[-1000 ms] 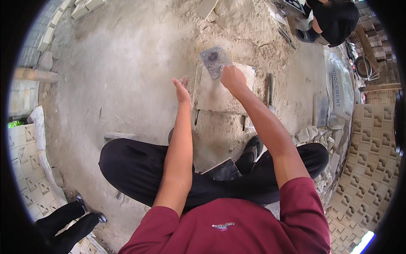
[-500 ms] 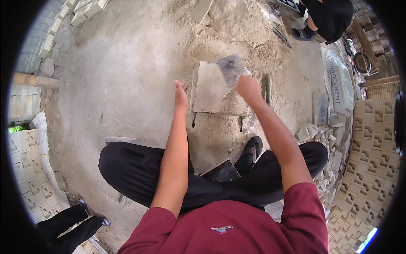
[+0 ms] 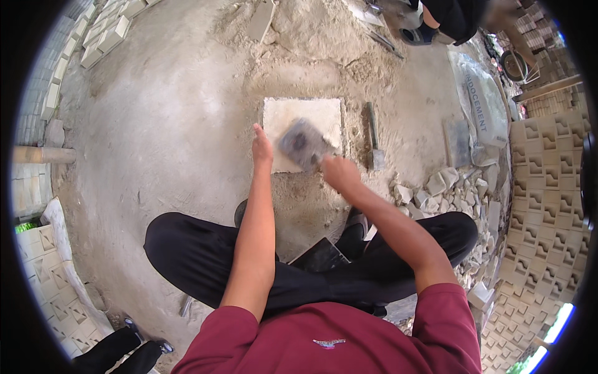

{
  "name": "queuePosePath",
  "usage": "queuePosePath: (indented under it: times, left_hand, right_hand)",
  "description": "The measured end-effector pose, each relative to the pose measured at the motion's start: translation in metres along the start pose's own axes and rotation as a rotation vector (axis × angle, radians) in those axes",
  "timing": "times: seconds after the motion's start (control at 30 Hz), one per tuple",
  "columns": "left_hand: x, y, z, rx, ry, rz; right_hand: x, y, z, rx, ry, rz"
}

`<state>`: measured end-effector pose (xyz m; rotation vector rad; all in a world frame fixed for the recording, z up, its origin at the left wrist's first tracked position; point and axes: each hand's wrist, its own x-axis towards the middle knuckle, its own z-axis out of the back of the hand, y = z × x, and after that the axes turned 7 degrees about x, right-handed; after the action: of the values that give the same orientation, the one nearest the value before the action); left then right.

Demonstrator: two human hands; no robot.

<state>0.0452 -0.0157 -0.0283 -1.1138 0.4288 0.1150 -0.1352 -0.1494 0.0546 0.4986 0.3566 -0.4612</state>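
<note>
A square slab of pale powdery material [image 3: 283, 112] with a thin rim lies on the floor in front of me. My right hand [image 3: 341, 173] is closed round the handle of a flat, square-bladed trowel [image 3: 301, 143], blurred by motion. The blade is over the slab's middle, tilted; whether it touches the surface I cannot tell. My left hand [image 3: 262, 146] is at the slab's left edge, thumb stretched out and nothing seen in it; its other fingers are partly hidden. A tool with a dark handle and flat metal head [image 3: 375, 140] lies right of the slab.
Sandy material [image 3: 311, 37] is heaped beyond the slab. Broken pale pieces [image 3: 439, 187] lie at the right, near a printed sack [image 3: 483, 103] and a grey board [image 3: 457, 143]. Patterned blocks [image 3: 542, 218] are stacked far right. Another person [image 3: 451, 19] is at upper right, another's legs [image 3: 118, 349] at lower left.
The trowel has swung left and nearer, from the slab's far right part to its middle. My left hand is now right beside the slab's edge. Two dark rods at the near edge no longer show.
</note>
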Motion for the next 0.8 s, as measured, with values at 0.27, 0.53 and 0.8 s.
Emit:
queuePosePath:
  times: [0.27,0.53,0.8]
  left_hand:
    - [0.018,0.025,0.007,-0.002,-0.06,-0.077]
    - [-0.007,-0.004,0.011,0.163,-0.086,-0.045]
    - [-0.013,-0.019,-0.008,0.063,-0.026,-0.063]
  right_hand:
    - [0.035,-0.019,0.041,0.058,-0.3,0.012]
    - [0.008,-0.049,0.007,-0.01,-0.165,-0.073]
    - [0.036,-0.022,0.059,0.083,-0.132,-0.121]
